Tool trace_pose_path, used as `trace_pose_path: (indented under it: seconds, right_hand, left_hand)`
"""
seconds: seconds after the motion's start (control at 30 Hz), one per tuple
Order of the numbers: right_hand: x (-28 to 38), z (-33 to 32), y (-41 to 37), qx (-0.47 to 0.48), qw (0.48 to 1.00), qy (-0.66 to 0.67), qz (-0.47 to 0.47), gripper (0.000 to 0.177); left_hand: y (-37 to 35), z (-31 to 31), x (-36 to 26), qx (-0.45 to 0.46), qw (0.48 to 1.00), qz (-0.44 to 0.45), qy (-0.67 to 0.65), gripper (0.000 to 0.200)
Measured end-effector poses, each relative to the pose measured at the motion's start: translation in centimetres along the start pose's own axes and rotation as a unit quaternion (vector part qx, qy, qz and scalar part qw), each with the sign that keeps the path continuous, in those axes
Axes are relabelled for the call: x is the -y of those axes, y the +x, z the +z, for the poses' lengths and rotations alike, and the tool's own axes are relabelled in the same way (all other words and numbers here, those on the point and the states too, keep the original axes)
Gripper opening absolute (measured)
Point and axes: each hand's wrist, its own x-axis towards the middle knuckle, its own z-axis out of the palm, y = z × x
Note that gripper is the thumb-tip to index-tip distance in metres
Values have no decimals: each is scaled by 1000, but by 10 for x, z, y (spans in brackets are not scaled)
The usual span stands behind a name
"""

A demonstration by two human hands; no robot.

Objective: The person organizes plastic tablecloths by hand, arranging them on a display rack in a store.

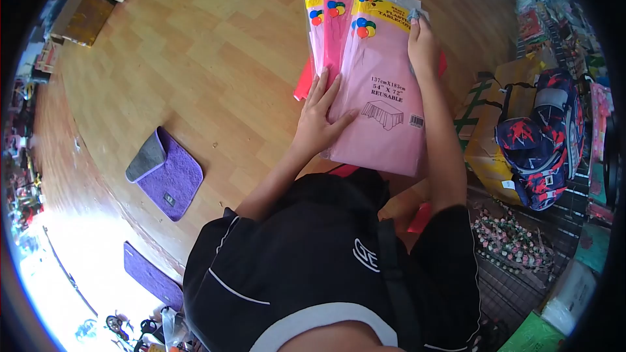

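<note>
I see plastic tablecover packets [385,45] fanned out between the hands, a pale pink packet [391,130] in front, a hot pink packet [336,36] just behind. Left hand [324,117] spread over their lower left; right hand [424,42] pinches the upper right edge, some fingers hidden. Purple mat [175,182] well left of left hand, patterned backpack [548,140] well right of right hand.

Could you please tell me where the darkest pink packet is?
In the head view, the darkest pink packet is at upper centre, between paler pink packets, with the left hand at its lower end.
</note>
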Motion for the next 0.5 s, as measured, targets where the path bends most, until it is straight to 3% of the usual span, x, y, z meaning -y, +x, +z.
trace_pose_path:
  seconds: [0.07, 0.13, 0.17, 0.23, 0.37, 0.43, 0.47, 0.5]
  right_hand:
    - [40, -27, -51, 110, 991, 68, -40, 33]
    - [46, -17, -85, 145, 915, 98, -364, 34]
    - [48, -13, -89, 147, 917, 100, -357, 34]
    - [50, -3, -83, 151, 885, -74, -435, 35]
    - [22, 34, -16, -8, 918, -123, -378, 31]
    - [-15, 53, 22, -85, 961, -120, -233, 26]
    - [-33, 50, 35, -87, 977, -108, -160, 24]
    - [-31, 31, 34, -60, 996, -68, -24, 25]
  left_hand:
    - [-1, 1, 2, -9, 1000, 8, -10, 66]
    - [2, 2, 4, -11, 1000, 13, -20, 65]
    - [0, 2, 5, -18, 999, 20, -27, 64]
    - [-2, 4, 7, -16, 999, 16, -29, 63]
    - [0, 4, 6, -23, 999, 17, -36, 61]
    - [1, 3, 2, -20, 999, 17, -27, 61]
    - [0, 3, 0, -19, 1000, 13, -15, 60]
    - [0, 3, -2, -17, 1000, 16, -15, 60]
